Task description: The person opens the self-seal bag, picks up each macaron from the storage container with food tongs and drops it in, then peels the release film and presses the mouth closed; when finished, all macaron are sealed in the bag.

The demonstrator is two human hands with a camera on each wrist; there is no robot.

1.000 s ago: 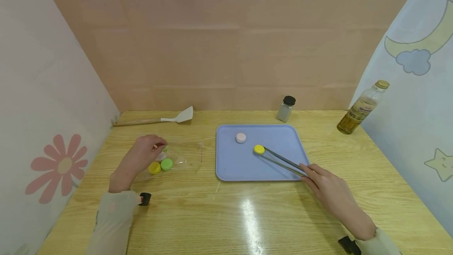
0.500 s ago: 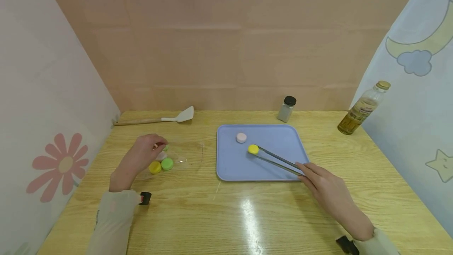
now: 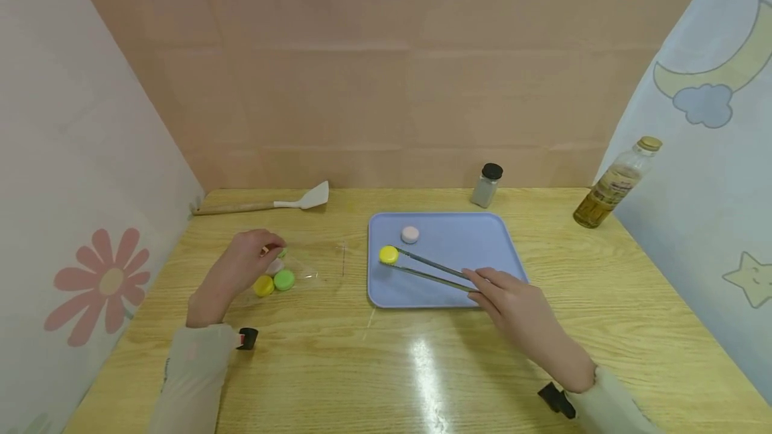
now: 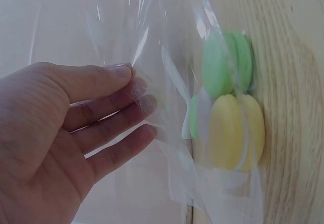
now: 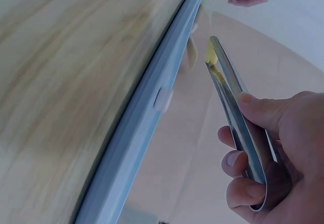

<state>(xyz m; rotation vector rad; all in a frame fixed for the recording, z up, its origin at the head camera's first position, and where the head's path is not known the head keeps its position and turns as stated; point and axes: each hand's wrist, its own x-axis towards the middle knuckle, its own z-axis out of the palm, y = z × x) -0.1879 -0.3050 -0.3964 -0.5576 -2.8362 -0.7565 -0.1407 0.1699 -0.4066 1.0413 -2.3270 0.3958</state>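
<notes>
My right hand [image 3: 523,317] grips metal tongs [image 5: 242,128], whose tips hold a yellow macaron [image 3: 389,255] above the left side of the blue tray [image 3: 446,290]. A pale pink macaron [image 3: 410,234] rests on the tray just behind it. At the left, my left hand [image 3: 241,258] pinches the edge of a clear plastic bag [image 4: 152,57] between thumb and fingers. Inside that bag lie a green macaron [image 4: 219,64], a yellow macaron [image 4: 226,133] and a whitish one [image 3: 275,266]; another green one is partly hidden by the hand.
A spatula [image 3: 301,203] with a wooden handle lies at the back left. Behind the tray stands a small black-lidded jar [image 3: 486,186]. An oil bottle [image 3: 612,186] is at the right rear. Fabric walls close off the table's back and sides.
My right hand has moved left with the tongs, carrying the yellow macaron from the tray's middle toward its left edge. The left hand has stayed in place at the bag.
</notes>
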